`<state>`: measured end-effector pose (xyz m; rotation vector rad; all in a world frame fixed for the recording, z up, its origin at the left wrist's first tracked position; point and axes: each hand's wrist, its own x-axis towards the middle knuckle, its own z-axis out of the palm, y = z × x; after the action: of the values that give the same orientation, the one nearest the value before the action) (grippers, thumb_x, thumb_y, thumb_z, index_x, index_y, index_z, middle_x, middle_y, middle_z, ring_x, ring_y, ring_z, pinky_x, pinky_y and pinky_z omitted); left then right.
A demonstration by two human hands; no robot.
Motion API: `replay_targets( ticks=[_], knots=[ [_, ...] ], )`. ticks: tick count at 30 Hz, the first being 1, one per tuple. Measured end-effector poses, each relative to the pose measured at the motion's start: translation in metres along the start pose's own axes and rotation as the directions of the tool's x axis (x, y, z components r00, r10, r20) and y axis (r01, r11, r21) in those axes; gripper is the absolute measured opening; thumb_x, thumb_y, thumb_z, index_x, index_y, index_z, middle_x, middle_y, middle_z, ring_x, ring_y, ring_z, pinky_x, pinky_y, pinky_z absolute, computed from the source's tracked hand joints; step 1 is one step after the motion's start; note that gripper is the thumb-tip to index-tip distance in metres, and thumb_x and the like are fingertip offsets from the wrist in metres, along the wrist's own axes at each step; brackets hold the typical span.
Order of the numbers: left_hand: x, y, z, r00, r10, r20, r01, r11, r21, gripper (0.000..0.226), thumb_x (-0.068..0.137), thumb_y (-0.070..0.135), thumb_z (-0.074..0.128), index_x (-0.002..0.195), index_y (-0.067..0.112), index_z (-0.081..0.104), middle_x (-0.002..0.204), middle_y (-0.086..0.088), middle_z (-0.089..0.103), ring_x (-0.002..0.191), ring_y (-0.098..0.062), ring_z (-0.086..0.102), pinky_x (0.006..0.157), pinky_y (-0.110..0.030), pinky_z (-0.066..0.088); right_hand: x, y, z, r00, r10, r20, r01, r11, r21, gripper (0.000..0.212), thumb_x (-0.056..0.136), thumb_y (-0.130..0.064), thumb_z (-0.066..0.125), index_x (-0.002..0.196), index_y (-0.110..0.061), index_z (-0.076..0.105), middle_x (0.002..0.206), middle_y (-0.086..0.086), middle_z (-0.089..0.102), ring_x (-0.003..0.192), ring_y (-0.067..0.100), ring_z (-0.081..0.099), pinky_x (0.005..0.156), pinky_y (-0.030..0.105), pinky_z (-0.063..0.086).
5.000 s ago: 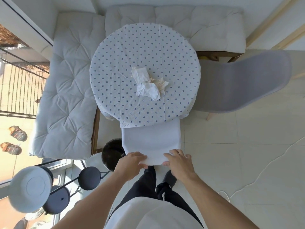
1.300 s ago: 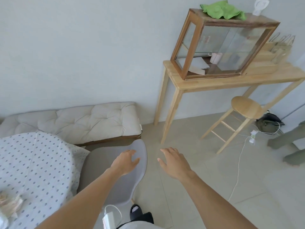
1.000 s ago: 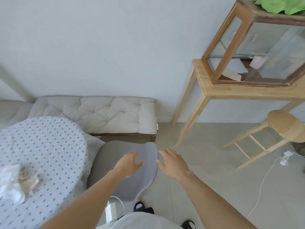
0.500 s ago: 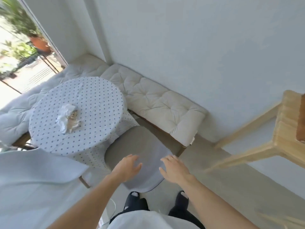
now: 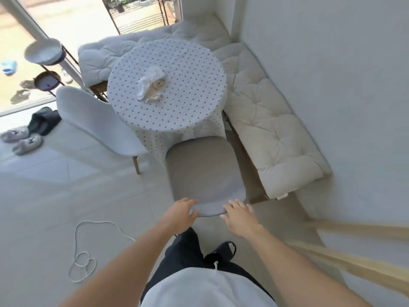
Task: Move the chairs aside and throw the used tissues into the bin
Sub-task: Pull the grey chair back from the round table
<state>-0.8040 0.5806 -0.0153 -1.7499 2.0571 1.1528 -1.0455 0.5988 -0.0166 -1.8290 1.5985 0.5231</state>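
A grey chair (image 5: 203, 171) stands right in front of me, its seat pushed under the round table (image 5: 188, 116) with the dotted cloth. My left hand (image 5: 181, 212) lies on the left end of the chair's top edge, fingers over it and thumb below. My right hand (image 5: 238, 216) has its fingers spread, just touching the right end of that edge. A heap of used tissues (image 5: 151, 86) sits in the middle of the table. A white chair (image 5: 95, 120) stands pulled out to the table's left. No bin is in view.
A cushioned bench (image 5: 270, 129) runs along the wall right of the grey chair and behind the table. A white cord (image 5: 88, 247) lies looped on the floor at my left. Slippers (image 5: 22, 140) sit by the glass door. Wooden table legs (image 5: 354, 264) cross at the lower right.
My view has swung left and down to face the table. Both hands have come down onto the grey chair's top edge; five seconds ago they held the white chair, which now stands clear of the table.
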Motion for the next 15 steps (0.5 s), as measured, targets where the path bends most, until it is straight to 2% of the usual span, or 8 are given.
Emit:
replay_targets(
  ticks=[3, 7, 10, 15],
  knots=[
    [0.005, -0.002, 0.015, 1.000, -0.019, 0.021, 0.019, 0.999, -0.028, 0.052, 0.107, 0.043, 0.042, 0.156, 0.026, 0.045, 0.154, -0.002, 0.052, 0.136, -0.026, 0.055, 0.111, -0.048, 0.047, 0.009, 0.000, 0.003, 1.000, 0.004, -0.013, -0.004, 1.000, -0.017, 0.049, 0.111, -0.047, 0.031, 0.153, -0.024, 0.045, 0.166, 0.000, 0.035, 0.158, 0.022, 0.019, 0.125, 0.054, 0.018],
    [0.010, -0.005, 0.033, 0.999, 0.018, 0.042, -0.017, 0.999, -0.030, 0.044, 0.107, 0.034, 0.051, 0.147, 0.018, 0.058, 0.146, -0.005, 0.059, 0.133, -0.028, 0.056, 0.110, -0.040, 0.046, 0.018, 0.002, 0.009, 1.000, 0.021, -0.003, -0.021, 0.999, -0.038, 0.049, 0.110, -0.049, 0.036, 0.154, -0.028, 0.043, 0.169, 0.000, 0.031, 0.160, 0.022, 0.014, 0.127, 0.055, 0.016],
    [0.016, -0.010, 0.040, 0.999, 0.025, 0.020, -0.024, 0.999, -0.042, 0.040, 0.105, 0.032, 0.055, 0.144, 0.022, 0.062, 0.146, 0.000, 0.060, 0.132, -0.026, 0.057, 0.109, -0.041, 0.048, 0.022, 0.001, 0.012, 0.999, 0.031, -0.026, -0.034, 0.995, -0.094, 0.045, 0.110, -0.048, 0.039, 0.151, -0.031, 0.046, 0.167, 0.001, 0.035, 0.160, 0.022, 0.017, 0.125, 0.052, 0.020],
    [0.030, -0.017, 0.030, 0.999, 0.049, 0.008, -0.049, 0.999, -0.007, 0.034, 0.105, 0.022, 0.056, 0.138, 0.028, 0.065, 0.134, 0.004, 0.065, 0.122, -0.022, 0.062, 0.089, -0.044, 0.058, 0.026, -0.005, 0.003, 0.998, 0.062, -0.025, -0.065, 0.985, -0.161, 0.047, 0.111, -0.042, 0.036, 0.157, -0.037, 0.038, 0.168, 0.003, 0.034, 0.160, 0.023, 0.016, 0.123, 0.051, 0.023]
  ],
)
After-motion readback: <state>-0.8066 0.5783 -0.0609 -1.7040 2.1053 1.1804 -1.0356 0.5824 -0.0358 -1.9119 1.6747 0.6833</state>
